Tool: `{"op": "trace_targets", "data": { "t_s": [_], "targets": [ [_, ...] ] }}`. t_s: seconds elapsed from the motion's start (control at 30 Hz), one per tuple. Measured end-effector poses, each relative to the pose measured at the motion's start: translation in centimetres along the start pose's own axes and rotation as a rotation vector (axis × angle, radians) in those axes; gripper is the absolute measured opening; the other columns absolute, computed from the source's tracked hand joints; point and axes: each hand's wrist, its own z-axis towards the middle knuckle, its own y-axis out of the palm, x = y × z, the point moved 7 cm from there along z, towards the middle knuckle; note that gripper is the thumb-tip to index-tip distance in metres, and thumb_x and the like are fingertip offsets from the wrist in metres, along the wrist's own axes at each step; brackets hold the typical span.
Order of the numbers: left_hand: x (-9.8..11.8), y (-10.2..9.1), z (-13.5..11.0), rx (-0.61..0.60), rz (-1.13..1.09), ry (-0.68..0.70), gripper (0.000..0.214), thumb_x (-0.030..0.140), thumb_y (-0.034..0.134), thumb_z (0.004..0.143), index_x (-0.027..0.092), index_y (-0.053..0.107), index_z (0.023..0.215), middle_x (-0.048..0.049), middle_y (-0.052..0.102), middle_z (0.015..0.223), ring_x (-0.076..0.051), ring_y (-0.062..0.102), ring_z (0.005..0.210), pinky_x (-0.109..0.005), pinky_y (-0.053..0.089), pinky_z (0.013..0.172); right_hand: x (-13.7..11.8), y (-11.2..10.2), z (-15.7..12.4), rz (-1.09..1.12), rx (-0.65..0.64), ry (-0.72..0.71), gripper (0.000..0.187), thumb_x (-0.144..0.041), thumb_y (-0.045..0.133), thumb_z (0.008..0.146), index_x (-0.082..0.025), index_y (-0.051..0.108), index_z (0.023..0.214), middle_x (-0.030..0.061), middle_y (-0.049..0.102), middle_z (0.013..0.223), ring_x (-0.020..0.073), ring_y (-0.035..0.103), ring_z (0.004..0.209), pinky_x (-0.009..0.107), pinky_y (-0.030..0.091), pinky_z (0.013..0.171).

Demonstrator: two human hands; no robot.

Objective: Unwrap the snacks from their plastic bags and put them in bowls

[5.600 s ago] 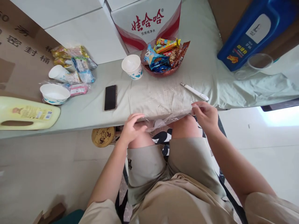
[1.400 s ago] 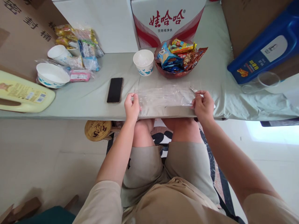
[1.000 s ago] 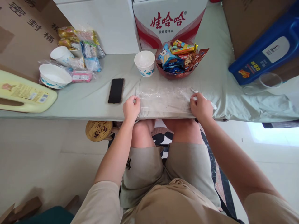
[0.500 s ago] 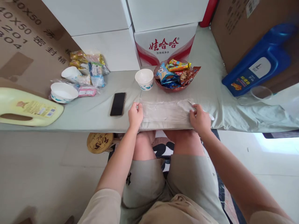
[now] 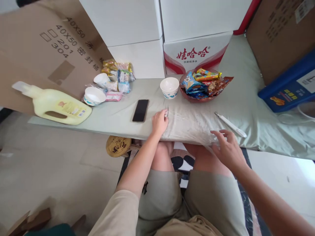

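Observation:
My left hand is closed at the near side of the table, pinching one end of a clear plastic bag. The thin, wrinkled bag stretches rightward over the cloth, and its outline is hard to make out. At its other end, my right hand has bent fingers around a bunched bit of the film, close to the table edge. A white utility knife lies slantwise just beyond my right hand. Left of my left hand rests a black phone. A paper bowl with blue print stands behind the bag.
A reddish bowl heaped with wrapped snacks sits beside the paper bowl. Bagged bowls and small packets are at the left, near a pale yellow jug. A blue bottle stands at the right. Cartons line the back.
My right hand has moved toward the table edge, drawing its end of the bag nearer me. The utility knife now lies uncovered on the cloth. The view has shifted left.

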Motion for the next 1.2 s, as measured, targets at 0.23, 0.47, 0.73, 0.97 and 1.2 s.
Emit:
{"op": "trace_targets", "data": {
  "t_s": [0.23, 0.47, 0.73, 0.97, 1.2],
  "targets": [
    [1.6, 2.0, 1.8, -0.227, -0.479, 0.118, 0.033, 0.008, 0.057, 0.084, 0.022, 0.059, 0.114, -0.0009, 0.069, 0.090, -0.014, 0.066, 0.081, -0.029, 0.052, 0.085, -2.5, -2.9, 4.5, 0.165, 0.000, -0.182, 0.055, -0.044, 0.061, 0.086, -0.024, 0.053, 0.136, 0.0184, 0.051, 0.142, 0.0394, 0.046, 0.135, 0.060, 0.041, 0.107],
    [5.2, -0.8, 1.8, -0.417, -0.759, 0.188, 0.025, 0.015, 0.064, 0.080, 0.022, 0.058, 0.103, -0.0007, 0.065, 0.091, -0.012, 0.066, 0.069, -0.031, 0.056, 0.076, -5.8, 4.2, 13.8, 0.253, -0.485, -0.291, 0.034, -0.035, 0.075, 0.070, -0.022, 0.067, 0.100, 0.0101, 0.072, 0.105, 0.0332, 0.063, 0.110, 0.046, 0.046, 0.097],
    [1.5, -0.1, 1.7, -0.304, -1.310, -0.383, 0.045, 0.064, 0.053, 0.088, 0.022, 0.064, 0.097, -0.0118, 0.071, 0.115, -0.028, 0.061, 0.126, -0.044, 0.050, 0.104, -4.8, 3.5, 11.1, 1.288, -0.444, 0.285, 0.042, -0.052, 0.077, 0.070, -0.024, 0.048, 0.082, -0.0015, 0.067, 0.075, 0.0124, 0.061, 0.060, 0.029, 0.051, 0.062],
    [5.4, 4.8, -2.7, -0.632, -1.157, -0.378, 0.026, 0.026, 0.072, 0.080, 0.016, 0.065, 0.102, -0.0081, 0.077, 0.098, -0.018, 0.074, 0.092, -0.030, 0.055, 0.087, -3.5, 4.5, 8.7, 1.360, -0.262, 0.452, 0.043, -0.045, 0.079, 0.064, -0.025, 0.047, 0.086, -0.0021, 0.069, 0.088, 0.0123, 0.065, 0.066, 0.028, 0.052, 0.063],
    [5.7, 4.6, -2.7, -0.799, -1.054, -0.337, 0.045, 0.038, 0.067, 0.084, 0.020, 0.057, 0.125, -0.0046, 0.076, 0.075, -0.019, 0.073, 0.067, -0.025, 0.052, 0.059, -2.6, 3.5, 8.0, 1.331, -0.321, 0.381, 0.027, -0.031, 0.066, 0.063, -0.024, 0.057, 0.087, -0.0053, 0.062, 0.070, 0.0097, 0.052, 0.053, 0.024, 0.038, 0.049]
  ]
}}
